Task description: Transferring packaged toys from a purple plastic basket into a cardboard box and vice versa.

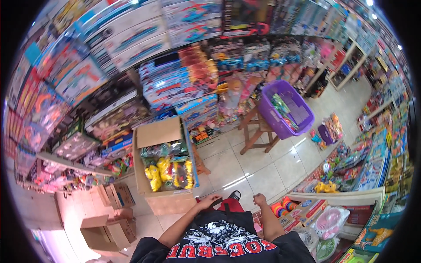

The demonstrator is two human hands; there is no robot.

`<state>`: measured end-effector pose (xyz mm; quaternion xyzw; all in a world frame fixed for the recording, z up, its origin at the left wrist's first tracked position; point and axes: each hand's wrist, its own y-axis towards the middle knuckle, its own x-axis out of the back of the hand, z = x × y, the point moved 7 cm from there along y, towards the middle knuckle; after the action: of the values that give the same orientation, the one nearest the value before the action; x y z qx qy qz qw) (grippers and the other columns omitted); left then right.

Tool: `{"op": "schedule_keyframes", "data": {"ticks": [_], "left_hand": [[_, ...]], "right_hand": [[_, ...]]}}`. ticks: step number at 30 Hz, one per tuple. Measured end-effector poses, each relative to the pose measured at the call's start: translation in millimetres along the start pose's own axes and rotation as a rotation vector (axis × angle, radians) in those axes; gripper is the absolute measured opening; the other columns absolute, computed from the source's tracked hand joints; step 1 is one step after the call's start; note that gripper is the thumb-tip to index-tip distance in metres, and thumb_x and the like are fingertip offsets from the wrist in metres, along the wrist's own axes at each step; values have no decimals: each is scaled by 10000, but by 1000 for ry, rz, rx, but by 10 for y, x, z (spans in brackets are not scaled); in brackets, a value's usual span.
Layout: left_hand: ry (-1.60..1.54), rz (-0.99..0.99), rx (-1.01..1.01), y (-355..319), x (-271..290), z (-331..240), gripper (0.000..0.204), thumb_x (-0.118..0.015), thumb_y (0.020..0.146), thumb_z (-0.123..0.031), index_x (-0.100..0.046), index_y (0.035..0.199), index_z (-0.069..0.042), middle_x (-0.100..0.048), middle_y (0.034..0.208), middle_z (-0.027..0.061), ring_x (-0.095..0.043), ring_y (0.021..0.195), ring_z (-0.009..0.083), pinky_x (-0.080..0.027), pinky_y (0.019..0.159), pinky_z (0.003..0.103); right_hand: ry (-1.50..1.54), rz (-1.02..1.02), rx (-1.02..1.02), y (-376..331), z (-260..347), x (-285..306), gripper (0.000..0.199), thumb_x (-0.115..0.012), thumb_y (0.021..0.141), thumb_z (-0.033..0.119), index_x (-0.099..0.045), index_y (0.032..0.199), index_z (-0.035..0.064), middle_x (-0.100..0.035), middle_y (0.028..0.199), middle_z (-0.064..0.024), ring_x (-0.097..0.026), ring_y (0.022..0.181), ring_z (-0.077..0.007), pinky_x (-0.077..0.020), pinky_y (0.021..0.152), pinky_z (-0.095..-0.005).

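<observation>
My left hand (pixel 208 202) is low in front of my waist, its fingers closed on a dark strap-like thing (pixel 216 202) beside my red shorts (pixel 233 204). Out to the right, over the tiled floor, my right hand (pixel 259 200) has its fingers curled in; whatever is in them, if anything, is too small to make out. Ahead of my left hand stands an open cardboard box (pixel 163 202) with its flap up. Inside it lie yellow toys in clear wrapping (pixel 164 168) and dark green packages (pixel 163 149).
A purple plastic basket (pixel 267 98) holding some packages rests on a wooden stool (pixel 254 144). Empty cartons (pixel 97 232) lie on the floor at left. Shelves of boxed toys (pixel 175 83) line the far side. Close on my right, a low shelf bears wrapped fans (pixel 332 221) and boxes (pixel 309 211).
</observation>
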<state>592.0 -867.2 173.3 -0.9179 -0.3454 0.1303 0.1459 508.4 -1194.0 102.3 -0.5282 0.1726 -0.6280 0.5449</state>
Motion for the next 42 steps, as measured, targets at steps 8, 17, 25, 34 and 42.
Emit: {"op": "schedule_keyframes", "data": {"ticks": [8, 17, 25, 34, 42], "left_hand": [[-398, -219, -92, -846, 920, -1502, 286, -486, 1001, -248, -552, 1214, -70, -629, 1060, 44, -629, 966, 141, -492, 823, 288], [754, -1206, -116, -2022, 2390, -1284, 420, -621, 861, -144, -469, 1207, 39, -525, 1171, 211, -492, 1120, 349, -419, 886, 446], [336, -1064, 151, -2097, 2587, -951, 577, -618, 861, -220, -390, 1273, 112, -468, 1269, 311, -415, 1235, 450, -337, 1049, 458], [238, -775, 173, -2133, 2630, -843, 565, -447, 980, -356, -408, 1354, 66, -467, 1356, 270, -436, 1292, 353, -326, 1079, 387], [-111, -692, -249, -2345, 2449, -1191, 422, -432, 1013, -231, -438, 1379, -22, -511, 1359, 133, -482, 1239, 215, -365, 1041, 315]], "right_hand": [[538, -92, 716, -844, 2554, -690, 130, -548, 936, 98, -610, 993, -2, -624, 856, -85, -615, 738, -127, -514, 640, -252], [92, -369, 1334, -2553, 4363, -1599, 153, -554, 888, 45, -599, 1024, -10, -640, 862, -122, -625, 737, -234, -502, 707, -315], [-55, 216, 840, -1924, 4091, -3096, 400, -558, 910, 176, -515, 1265, -4, -655, 1055, -196, -644, 998, -288, -484, 882, -349], [-353, 313, 982, -2003, 4181, -3410, 552, -521, 893, 219, -412, 1363, -48, -499, 1321, -280, -503, 1218, -387, -400, 1022, -421], [-193, -127, 1396, -2866, 4415, -2748, 609, -699, 790, 179, -473, 1307, -50, -549, 1172, -231, -579, 1019, -378, -453, 914, -402]]}}
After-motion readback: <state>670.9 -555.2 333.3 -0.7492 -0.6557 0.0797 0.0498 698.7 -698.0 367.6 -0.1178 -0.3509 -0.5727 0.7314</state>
